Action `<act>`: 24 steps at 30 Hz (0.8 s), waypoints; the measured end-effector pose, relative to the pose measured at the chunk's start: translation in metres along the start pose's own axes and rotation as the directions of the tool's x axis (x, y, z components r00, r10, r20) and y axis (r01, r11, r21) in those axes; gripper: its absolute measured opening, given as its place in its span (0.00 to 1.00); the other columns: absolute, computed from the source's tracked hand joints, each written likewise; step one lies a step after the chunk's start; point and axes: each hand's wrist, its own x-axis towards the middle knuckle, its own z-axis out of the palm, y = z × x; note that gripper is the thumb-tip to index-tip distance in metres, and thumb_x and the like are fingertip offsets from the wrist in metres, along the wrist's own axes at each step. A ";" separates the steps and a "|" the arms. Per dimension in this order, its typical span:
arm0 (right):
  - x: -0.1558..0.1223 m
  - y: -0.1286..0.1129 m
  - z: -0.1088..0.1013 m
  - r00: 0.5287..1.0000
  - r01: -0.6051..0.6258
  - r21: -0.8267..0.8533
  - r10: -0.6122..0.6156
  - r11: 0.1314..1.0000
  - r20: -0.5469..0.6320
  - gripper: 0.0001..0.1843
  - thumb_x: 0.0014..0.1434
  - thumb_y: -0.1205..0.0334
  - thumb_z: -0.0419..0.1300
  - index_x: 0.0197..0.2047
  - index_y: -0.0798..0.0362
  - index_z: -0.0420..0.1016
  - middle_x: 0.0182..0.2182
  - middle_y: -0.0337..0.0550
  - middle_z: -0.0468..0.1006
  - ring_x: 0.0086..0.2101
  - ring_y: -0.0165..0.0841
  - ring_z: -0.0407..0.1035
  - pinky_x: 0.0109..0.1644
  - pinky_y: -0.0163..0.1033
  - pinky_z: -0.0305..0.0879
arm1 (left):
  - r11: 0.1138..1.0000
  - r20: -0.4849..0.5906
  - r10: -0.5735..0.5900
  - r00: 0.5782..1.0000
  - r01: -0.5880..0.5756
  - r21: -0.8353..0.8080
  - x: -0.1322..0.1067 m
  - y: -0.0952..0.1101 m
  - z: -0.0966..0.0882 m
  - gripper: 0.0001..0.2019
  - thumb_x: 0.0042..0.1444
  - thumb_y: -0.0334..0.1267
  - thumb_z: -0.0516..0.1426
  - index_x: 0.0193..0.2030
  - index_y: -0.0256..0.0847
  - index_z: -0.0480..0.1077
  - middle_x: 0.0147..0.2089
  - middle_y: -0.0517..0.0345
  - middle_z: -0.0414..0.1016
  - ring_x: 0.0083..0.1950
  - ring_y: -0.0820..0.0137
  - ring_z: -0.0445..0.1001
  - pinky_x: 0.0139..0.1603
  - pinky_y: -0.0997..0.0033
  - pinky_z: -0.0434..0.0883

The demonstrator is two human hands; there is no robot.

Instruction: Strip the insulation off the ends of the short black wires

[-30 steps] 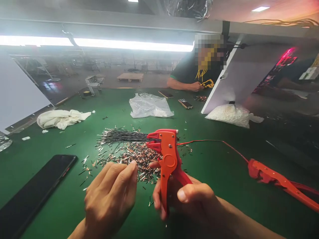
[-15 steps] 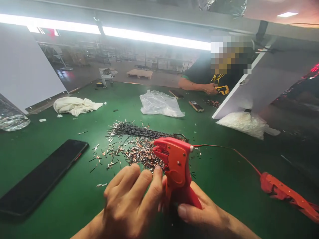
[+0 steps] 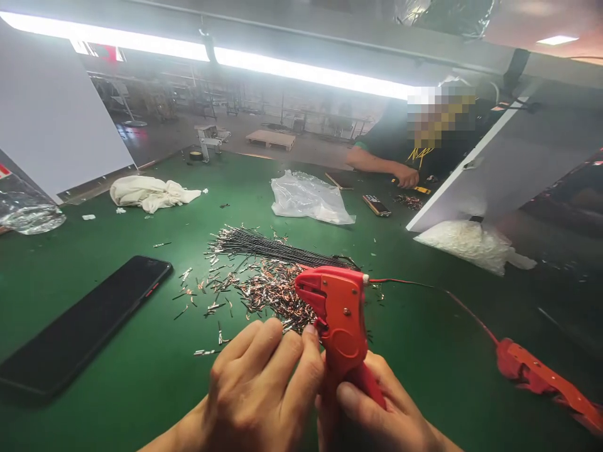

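My right hand point(image 3: 377, 417) grips the handles of a red wire stripper point(image 3: 343, 320), its jaws pointing left and up over the green table point(image 3: 117, 376). My left hand point(image 3: 264, 389) is closed, its fingertips pressed against the stripper's jaw side; whatever they pinch is hidden. Just beyond lie a bundle of thin black wires point(image 3: 277, 248) and a scatter of cut copper-tipped wire bits point(image 3: 264, 292). A red wire point(image 3: 424, 287) runs from behind the stripper to the right.
A black phone point(image 3: 85, 323) lies at the left. A second red stripper point(image 3: 546, 383) lies at the right edge. Farther back are a white cloth point(image 3: 148, 191), a clear plastic bag point(image 3: 308, 198), a white bag point(image 3: 471, 242) and a slanted white board point(image 3: 499, 169). A person works opposite.
My left hand moved right until its fingertips met the stripper's jaws. The stripper dropped lower and nearer to me. The view shifted, so the table things slid slightly.
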 end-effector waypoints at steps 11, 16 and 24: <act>0.001 -0.015 0.013 0.981 -0.033 -0.246 -0.016 0.969 -0.192 0.27 0.60 0.37 0.55 0.25 0.50 0.53 0.20 0.32 0.49 0.22 0.26 0.42 0.25 0.37 0.43 | 1.000 0.079 -0.019 0.997 0.020 -0.015 0.004 -0.004 0.001 0.07 0.59 0.25 0.51 0.38 0.30 0.71 0.23 0.56 0.68 0.26 0.68 0.58 0.27 0.66 0.57; 0.009 -0.006 0.011 0.971 0.018 -0.247 -0.076 0.969 -0.228 0.28 0.59 0.37 0.56 0.24 0.51 0.54 0.20 0.32 0.49 0.22 0.26 0.43 0.25 0.36 0.43 | 0.999 0.065 0.037 0.997 -0.039 0.016 -0.001 -0.009 0.003 0.09 0.61 0.25 0.50 0.42 0.28 0.71 0.26 0.54 0.71 0.28 0.68 0.62 0.31 0.67 0.62; 0.012 -0.010 0.002 0.979 0.032 0.211 0.011 0.977 -0.201 0.23 0.54 0.44 0.64 0.40 0.55 0.67 0.28 0.40 0.71 0.26 0.30 0.66 0.33 0.37 0.63 | 1.000 0.052 -0.020 0.998 0.021 -0.003 -0.005 -0.020 0.012 0.08 0.57 0.20 0.56 0.43 0.28 0.71 0.28 0.56 0.73 0.31 0.71 0.66 0.37 0.70 0.65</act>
